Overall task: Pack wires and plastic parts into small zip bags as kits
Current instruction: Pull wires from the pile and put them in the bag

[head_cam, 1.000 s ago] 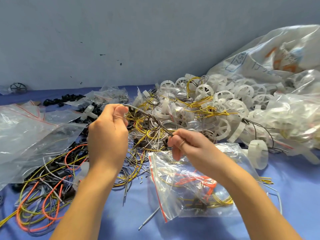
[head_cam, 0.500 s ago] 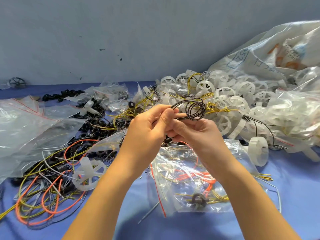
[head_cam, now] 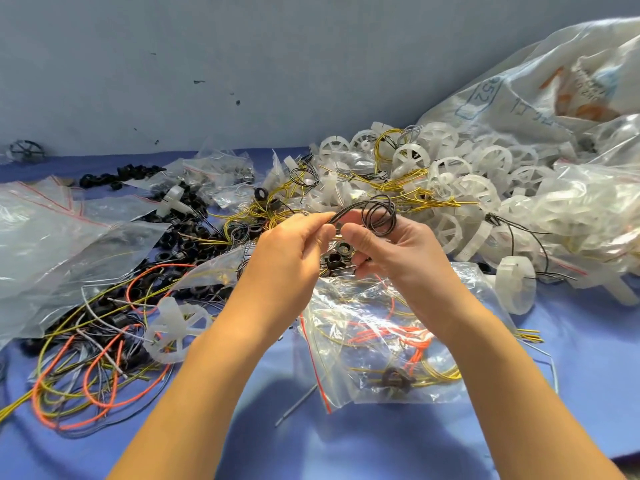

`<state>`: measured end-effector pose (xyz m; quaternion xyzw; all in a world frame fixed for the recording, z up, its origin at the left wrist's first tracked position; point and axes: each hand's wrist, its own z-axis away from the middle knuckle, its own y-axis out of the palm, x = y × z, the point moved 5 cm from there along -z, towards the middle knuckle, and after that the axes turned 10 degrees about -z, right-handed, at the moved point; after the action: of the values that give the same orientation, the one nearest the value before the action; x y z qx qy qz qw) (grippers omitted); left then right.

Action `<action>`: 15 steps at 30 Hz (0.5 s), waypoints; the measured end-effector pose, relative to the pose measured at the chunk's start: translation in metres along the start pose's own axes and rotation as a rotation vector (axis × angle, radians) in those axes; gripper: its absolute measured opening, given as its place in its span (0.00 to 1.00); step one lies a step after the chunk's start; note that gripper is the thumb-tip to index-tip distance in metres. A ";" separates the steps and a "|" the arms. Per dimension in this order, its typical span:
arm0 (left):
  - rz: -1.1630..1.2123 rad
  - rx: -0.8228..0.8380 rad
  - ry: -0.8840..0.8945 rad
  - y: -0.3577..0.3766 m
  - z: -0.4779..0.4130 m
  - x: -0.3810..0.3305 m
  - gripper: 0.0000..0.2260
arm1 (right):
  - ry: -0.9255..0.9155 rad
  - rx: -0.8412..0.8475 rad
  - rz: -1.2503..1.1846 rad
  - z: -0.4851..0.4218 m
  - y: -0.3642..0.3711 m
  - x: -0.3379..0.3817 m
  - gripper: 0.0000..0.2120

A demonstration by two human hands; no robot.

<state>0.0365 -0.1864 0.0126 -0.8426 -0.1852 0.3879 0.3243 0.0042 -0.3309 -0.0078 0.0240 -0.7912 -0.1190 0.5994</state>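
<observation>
A black wire (head_cam: 379, 216) wound into a small coil is held up between both hands above the blue table. My left hand (head_cam: 289, 251) pinches the wire's straight end at the left of the coil. My right hand (head_cam: 398, 251) holds the coil itself, the loops sitting over its fingers. Below the hands lies a small clear zip bag (head_cam: 377, 344) with a red seal line, holding orange and yellow wires and a dark ring. A white plastic wheel (head_cam: 175, 329) rests on the loose wires to the left.
A tangle of orange, yellow and grey wires (head_cam: 86, 368) covers the near left. Black rings (head_cam: 187, 237) and empty zip bags (head_cam: 52, 237) lie at left. A heap of white wheels (head_cam: 478, 178) and a large plastic sack (head_cam: 554, 91) fill the right. A wall stands behind.
My hands came together and rose from the pile. The black wire, stretched between them a second ago, is now wound into a small coil held over my right hand's fingers.
</observation>
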 end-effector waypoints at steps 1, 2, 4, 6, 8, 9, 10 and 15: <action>-0.021 0.005 -0.003 0.001 0.000 0.000 0.12 | -0.002 -0.010 0.005 -0.001 -0.001 0.000 0.11; -0.037 0.011 -0.002 0.001 0.001 0.000 0.12 | 0.000 -0.013 0.003 -0.002 -0.003 -0.001 0.12; -0.068 -0.001 -0.009 0.001 0.001 0.001 0.11 | 0.013 0.002 -0.014 -0.003 -0.003 -0.002 0.13; -0.105 -0.032 -0.023 -0.002 0.001 0.005 0.10 | 0.029 0.023 -0.051 -0.003 -0.002 -0.002 0.13; -0.130 -0.049 -0.035 -0.003 0.001 0.009 0.09 | 0.038 0.021 -0.065 -0.004 -0.004 -0.002 0.10; -0.140 -0.042 -0.038 -0.003 0.001 0.010 0.09 | 0.038 0.011 -0.054 -0.005 -0.006 -0.002 0.08; -0.159 -0.027 -0.037 -0.003 0.001 0.011 0.08 | 0.038 0.001 -0.038 -0.006 -0.008 -0.003 0.07; -0.313 0.056 -0.027 0.000 0.008 0.017 0.11 | 0.047 -0.019 0.039 -0.004 -0.014 0.000 0.05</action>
<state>0.0406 -0.1735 0.0000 -0.7888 -0.3076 0.3489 0.4018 0.0065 -0.3455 -0.0101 0.0058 -0.7762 -0.1143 0.6200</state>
